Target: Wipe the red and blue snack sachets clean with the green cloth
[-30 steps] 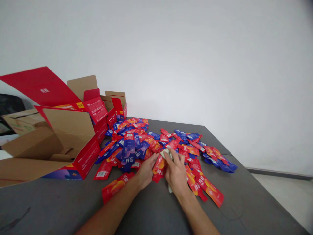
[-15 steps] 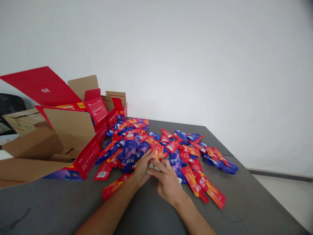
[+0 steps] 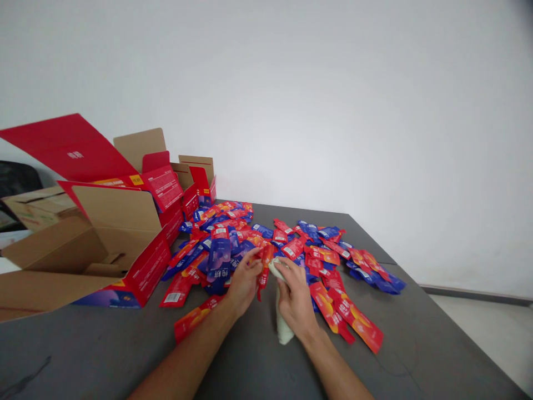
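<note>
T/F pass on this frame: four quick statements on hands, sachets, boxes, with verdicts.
1. The left hand pinches a red sachet. True.
2. The right hand holds a blue sachet. False: it holds a pale cloth.
3. The loose sachets lie on a grey table. True.
4. The red boxes are closed, at the right. False: they stand open, at the left.

Both forearms bare up to the frame edge — left hand (image 3: 242,283) and right hand (image 3: 296,300) bare too, slim build, knuckles visible — finger detail too blurred to tell.
</note>
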### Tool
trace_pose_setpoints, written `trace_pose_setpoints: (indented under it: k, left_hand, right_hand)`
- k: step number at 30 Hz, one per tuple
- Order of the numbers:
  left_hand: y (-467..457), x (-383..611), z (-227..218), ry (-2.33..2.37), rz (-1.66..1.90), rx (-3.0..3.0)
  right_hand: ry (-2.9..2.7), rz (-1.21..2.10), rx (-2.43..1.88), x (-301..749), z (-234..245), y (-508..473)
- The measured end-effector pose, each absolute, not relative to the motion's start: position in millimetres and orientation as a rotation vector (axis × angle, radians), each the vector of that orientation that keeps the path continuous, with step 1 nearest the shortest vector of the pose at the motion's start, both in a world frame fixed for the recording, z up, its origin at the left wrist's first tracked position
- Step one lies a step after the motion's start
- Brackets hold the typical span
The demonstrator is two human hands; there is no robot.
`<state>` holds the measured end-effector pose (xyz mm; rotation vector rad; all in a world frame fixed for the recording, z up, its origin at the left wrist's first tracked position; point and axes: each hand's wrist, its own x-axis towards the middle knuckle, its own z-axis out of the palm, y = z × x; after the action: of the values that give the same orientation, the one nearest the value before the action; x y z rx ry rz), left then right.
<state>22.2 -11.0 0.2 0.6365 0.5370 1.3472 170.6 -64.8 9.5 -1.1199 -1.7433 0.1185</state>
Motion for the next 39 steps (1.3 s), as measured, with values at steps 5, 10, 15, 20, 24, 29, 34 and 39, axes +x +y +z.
trace_pose_setpoints:
  k: [5,10,15,20,24,29,34,39]
  left_hand:
    - [-14.6,26.9,3.0,0.568,1.292,0.604]
    - [-22.1,29.0,13.3,0.416,1.134,0.495]
    - [-20.1,25.9,13.3,0.449,1.132,0.473]
    - [-24.0,29.1,8.3,0.449,1.017,0.557]
    - [-30.9,36.3,5.6,0.451,1.051,0.592]
    - [-21.9,30.7,3.5,0.468,1.162,0.543]
    - [-12.5,22.5,0.8,0.57,1.242,0.597]
    - [-16.1,20.7,11.9,0.778,1.348,0.861]
  right_hand:
    - [-1.78,0.093,-1.105,163.8,2.7,-65.0]
    - [-1.862,0.019,-1.131,161.3,6.0,-68.1]
    - [-2.078,0.032,-1.105,154.1,17.0,-76.6]
    - [-1.909,-0.121,-1.303,172.9,12.9,-67.4]
    - [-1.85,-0.228,-1.346,184.5,11.1,-61.4]
    - [-2.077,-0.038,-1.183,161.1,20.3,-73.5]
    - [-2.259,0.121,-1.061,147.5,30.2,-84.5]
    - [-2.21,0.149,-1.103,163.0,30.5,-79.8]
